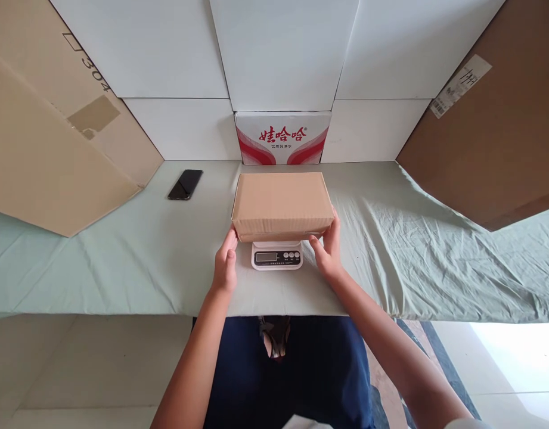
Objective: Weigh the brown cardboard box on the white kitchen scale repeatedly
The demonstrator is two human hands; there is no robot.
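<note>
Draped table (126, 256) and scale (277, 262) suggest a workstation.

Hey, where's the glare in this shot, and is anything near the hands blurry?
Head view: strong glare whitens the floor at lower right; head view: the box between the left hand and right hand looks fairly sharp; head view: the scale's fine print is too small to read.

Left fingers (232, 236), right fingers (335, 223) at opposite ends of cardboard box (283, 199), white scale (277, 263) beneath, black phone (185, 185)
</note>
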